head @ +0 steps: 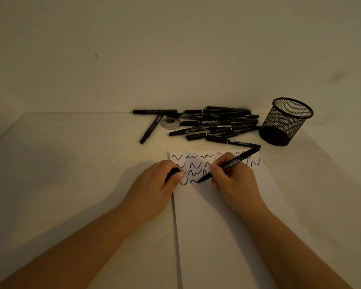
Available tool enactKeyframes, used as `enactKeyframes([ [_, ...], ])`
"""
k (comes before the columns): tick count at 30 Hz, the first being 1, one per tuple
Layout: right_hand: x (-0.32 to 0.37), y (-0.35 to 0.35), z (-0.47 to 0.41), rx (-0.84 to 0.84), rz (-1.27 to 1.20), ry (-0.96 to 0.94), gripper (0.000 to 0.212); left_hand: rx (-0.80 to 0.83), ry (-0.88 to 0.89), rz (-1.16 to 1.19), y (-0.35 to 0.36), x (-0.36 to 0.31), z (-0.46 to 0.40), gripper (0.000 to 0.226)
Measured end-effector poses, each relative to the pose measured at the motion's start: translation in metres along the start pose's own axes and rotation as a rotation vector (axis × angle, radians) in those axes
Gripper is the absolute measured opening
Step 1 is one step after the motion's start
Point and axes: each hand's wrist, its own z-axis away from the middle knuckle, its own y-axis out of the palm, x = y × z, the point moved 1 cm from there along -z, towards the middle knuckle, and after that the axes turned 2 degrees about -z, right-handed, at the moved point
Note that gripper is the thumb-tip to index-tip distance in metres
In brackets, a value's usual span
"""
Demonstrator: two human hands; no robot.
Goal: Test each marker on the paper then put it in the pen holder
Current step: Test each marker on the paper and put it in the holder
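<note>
My right hand (233, 180) pinches a black marker (229, 164), tip down on the white paper (227, 226) among black squiggles (193, 165). My left hand (154, 186), just left of the tip, grips the marker cap (172, 174) at the paper's left edge. Beyond my right hand lies a pile of markers (215, 124); the mesh pen holder (284, 122) stands further right of it.

Table (71, 163) bears paper (227, 226), markers (215, 124), mesh holder (284, 122)
</note>
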Motion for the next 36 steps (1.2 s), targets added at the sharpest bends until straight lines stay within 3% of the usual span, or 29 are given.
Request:
enactKeyframes([
  [5,0.001,-0.008,0.0,-0.142,0.057,0.009,0.017,-0.008,-0.014,0.03,-0.001,0.001,-0.001,0.027],
  [8,0.006,-0.016,0.002,-0.273,-0.117,0.003,0.012,-0.033,-0.031,0.081,-0.003,-0.001,-0.002,0.013],
  [13,0.011,-0.015,0.003,-0.001,-0.599,0.12,0.013,0.002,-0.081,0.147,-0.003,-0.005,0.0,0.004],
  [16,0.01,-0.012,0.002,0.11,-0.785,0.185,0.027,0.021,-0.093,0.188,-0.003,-0.005,0.001,0.007],
  [26,0.013,-0.006,0.007,0.102,-0.59,0.168,0.037,0.02,-0.084,0.183,-0.003,-0.008,0.002,0.012],
  [32,0.018,-0.006,0.011,0.155,-0.487,0.117,0.022,0.012,-0.035,0.164,-0.002,-0.007,0.001,0.004],
  [36,0.02,-0.002,0.012,0.234,-0.479,0.08,0.01,0.004,0.025,0.166,-0.001,-0.006,0.001,0.012],
])
